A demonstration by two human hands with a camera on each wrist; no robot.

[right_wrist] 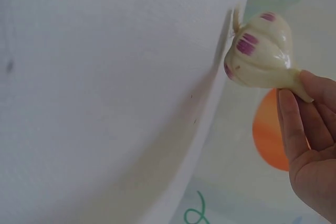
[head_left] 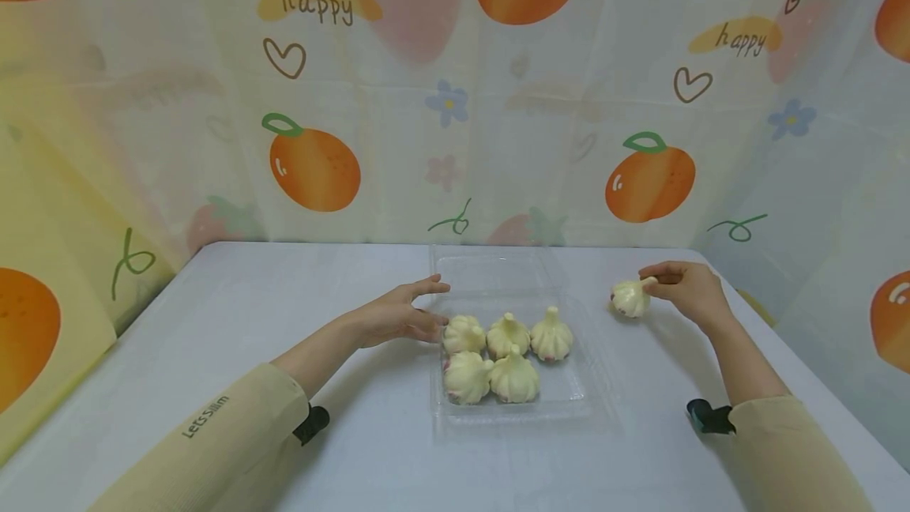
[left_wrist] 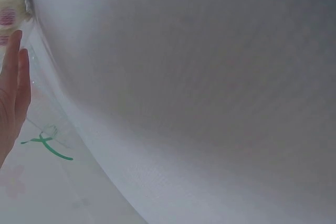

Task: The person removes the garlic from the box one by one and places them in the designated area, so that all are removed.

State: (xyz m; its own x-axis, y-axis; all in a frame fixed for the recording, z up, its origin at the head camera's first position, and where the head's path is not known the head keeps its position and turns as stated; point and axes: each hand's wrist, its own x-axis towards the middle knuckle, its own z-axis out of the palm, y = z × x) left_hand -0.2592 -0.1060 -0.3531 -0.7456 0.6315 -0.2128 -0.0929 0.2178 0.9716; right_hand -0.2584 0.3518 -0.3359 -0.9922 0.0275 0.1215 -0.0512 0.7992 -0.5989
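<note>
Between thumb and fingertips, my right hand [head_left: 686, 291] pinches a garlic bulb [head_left: 629, 299] by its stem, at the table's right side. In the right wrist view the same garlic bulb [right_wrist: 262, 51] shows purple patches and a short root tuft. A clear plastic box [head_left: 562, 393] with its lid [head_left: 490, 269] folded back lies mid-table. Several garlic bulbs [head_left: 513, 378] stand in it, in two rows, with bare box floor at the front right. My left hand [head_left: 398, 314] is at the box's left edge, fingers mostly straight and spread; whether it touches the rim is hard to tell.
A white-covered table [head_left: 284, 291] carries the box. Behind it hangs a curtain [head_left: 498, 156] printed with oranges, hearts and flowers. Dark wrist straps [head_left: 310, 425] show at both sleeve cuffs.
</note>
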